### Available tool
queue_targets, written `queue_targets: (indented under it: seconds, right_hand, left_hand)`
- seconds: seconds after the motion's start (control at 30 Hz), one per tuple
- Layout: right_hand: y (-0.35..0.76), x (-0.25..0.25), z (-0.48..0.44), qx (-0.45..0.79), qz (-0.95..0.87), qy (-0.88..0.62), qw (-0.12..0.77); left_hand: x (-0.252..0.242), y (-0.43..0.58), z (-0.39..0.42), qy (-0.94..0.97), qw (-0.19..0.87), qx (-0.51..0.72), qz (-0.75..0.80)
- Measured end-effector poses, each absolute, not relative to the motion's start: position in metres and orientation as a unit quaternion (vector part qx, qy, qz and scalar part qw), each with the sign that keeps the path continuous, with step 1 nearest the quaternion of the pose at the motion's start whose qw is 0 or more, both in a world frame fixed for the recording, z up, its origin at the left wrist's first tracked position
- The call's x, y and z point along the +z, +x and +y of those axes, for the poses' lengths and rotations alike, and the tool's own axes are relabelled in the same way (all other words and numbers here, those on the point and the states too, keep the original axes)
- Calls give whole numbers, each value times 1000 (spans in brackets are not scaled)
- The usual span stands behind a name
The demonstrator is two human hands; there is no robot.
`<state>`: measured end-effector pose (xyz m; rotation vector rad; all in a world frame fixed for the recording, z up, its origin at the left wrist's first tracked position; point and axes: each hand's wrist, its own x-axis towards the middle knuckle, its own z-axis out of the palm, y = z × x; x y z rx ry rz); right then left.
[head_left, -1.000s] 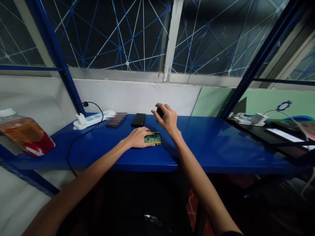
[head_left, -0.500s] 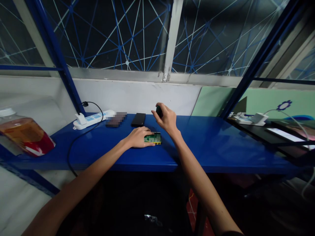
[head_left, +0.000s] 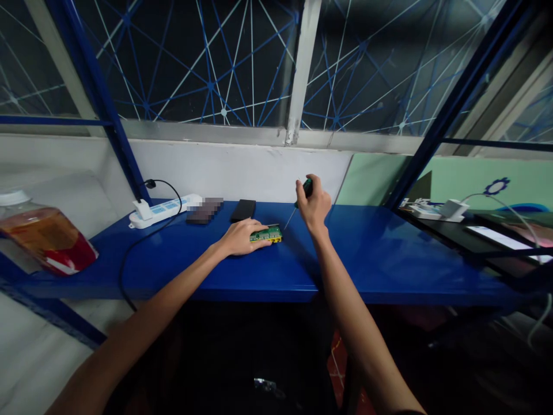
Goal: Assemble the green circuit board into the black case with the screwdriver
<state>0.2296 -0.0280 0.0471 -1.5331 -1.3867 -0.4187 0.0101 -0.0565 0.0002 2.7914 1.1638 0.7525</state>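
My left hand [head_left: 242,236] is closed on a green circuit board [head_left: 271,233] with yellow along its lower edge, held at or just over the blue tabletop. Fingers lie over its top and the thumb along its near side, so its left part is hidden. In my right hand [head_left: 316,202] is a screwdriver [head_left: 307,187] with a dark and green handle, gripped above the table. Its thin shaft slants down to the left, the tip a little right of the board and apart from it.
Behind my left hand lie a black flat box [head_left: 243,210] and a blurred-out dark item [head_left: 204,211]. A white power strip [head_left: 166,210] with a black cable [head_left: 125,259] is at left, near a large bottle [head_left: 47,236]. A lit phone [head_left: 496,237] and white charger [head_left: 453,208] are at right.
My right hand has moved right, taking the screwdriver away from the board, and its shaft now shows. My left hand has tilted and slightly raised the board.
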Motion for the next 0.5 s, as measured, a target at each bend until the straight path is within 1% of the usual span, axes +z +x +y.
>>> queue_targets:
  seconds: [0.07,0.2,0.27,0.33,0.43,0.5]
  right_hand:
    - [240,43,-19,-131,-581,-681,427]
    - [244,24,-3,-32,-630,-741,230]
    - [241,13,3,-17,-640,-741,204]
    - [236,4,6,-6,-648,-739,183]
    - [233,-2,8,-2,-656,-738,159]
    - [233,-1,6,-7,-661,-734,155]
  left_hand:
    - [5,5,-54,875,28,296,383]
    - [13,-5,-45,802,98,434,398]
    - [16,-9,-40,742,150,506,414]
    - [19,-12,-36,680,246,555,411]
    - [26,-17,-29,619,419,550,372]
    - [31,-20,-25,590,505,522,354]
